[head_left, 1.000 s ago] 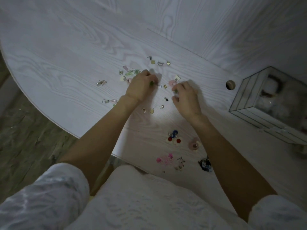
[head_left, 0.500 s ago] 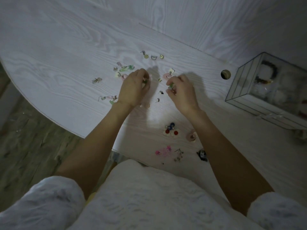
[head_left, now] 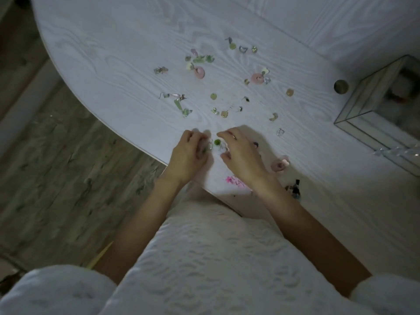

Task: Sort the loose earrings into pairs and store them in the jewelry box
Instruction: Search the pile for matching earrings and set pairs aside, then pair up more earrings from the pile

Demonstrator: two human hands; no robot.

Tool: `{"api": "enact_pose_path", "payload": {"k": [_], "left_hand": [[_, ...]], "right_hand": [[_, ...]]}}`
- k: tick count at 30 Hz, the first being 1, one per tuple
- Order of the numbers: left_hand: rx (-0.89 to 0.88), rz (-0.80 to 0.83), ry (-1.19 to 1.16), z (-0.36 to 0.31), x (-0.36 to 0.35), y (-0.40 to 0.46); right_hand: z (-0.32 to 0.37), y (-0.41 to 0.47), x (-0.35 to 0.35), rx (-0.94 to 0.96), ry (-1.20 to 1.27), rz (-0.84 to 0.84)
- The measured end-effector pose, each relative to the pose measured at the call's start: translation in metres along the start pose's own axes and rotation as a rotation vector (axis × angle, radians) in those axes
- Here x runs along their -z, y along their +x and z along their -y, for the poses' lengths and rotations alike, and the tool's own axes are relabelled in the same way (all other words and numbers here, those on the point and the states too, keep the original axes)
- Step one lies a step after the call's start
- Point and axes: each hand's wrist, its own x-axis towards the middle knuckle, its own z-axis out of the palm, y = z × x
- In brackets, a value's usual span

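My left hand (head_left: pixel 187 155) and right hand (head_left: pixel 242 153), fingers curled, each pinch a green earring (head_left: pixel 217 142) at centre frame above the surface (head_left: pixel 113 53).

A dim room in a home is suggested. A white wood-grain worktop (head_left: pixel 113 53) strewn with earrings (head_left: pixel 200 72) is seen, a glass jewelry box (head_left: pixel 372 105) at three o'clock and worn wood-look flooring (head_left: pixel 56 155) at nine o'clock.
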Motion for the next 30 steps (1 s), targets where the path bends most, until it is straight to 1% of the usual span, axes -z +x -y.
{"api": "enact_pose_path", "payload": {"k": [3, 6, 12, 19, 23, 27, 30], "left_hand": [[0.036, -0.038, 0.003, -0.001, -0.004, -0.008], [0.004, -0.034, -0.01, -0.007, -0.009, -0.011], [-0.003, -0.038, 0.042, -0.012, -0.017, -0.027], [0.007, -0.009, 0.006, -0.003, -0.018, -0.032], [-0.002, 0.043, -0.013, 0.0, -0.01, -0.027], [-0.007, 0.165, -0.021, 0.003, 0.001, -0.023], [-0.016, 0.218, 0.024, 0.003, 0.013, -0.017]], "right_hand": [[0.004, -0.004, -0.007, -0.027, -0.008, -0.033], [0.009, -0.005, -0.015, -0.011, 0.017, -0.046], [0.012, -0.014, -0.019, -0.019, 0.02, -0.013], [0.015, -0.021, -0.016, -0.029, 0.063, -0.015], [0.015, -0.022, -0.007, -0.02, 0.058, 0.023], [0.013, -0.021, 0.002, -0.024, 0.009, 0.097], [0.01, -0.015, 0.018, -0.028, -0.044, 0.099]]}}
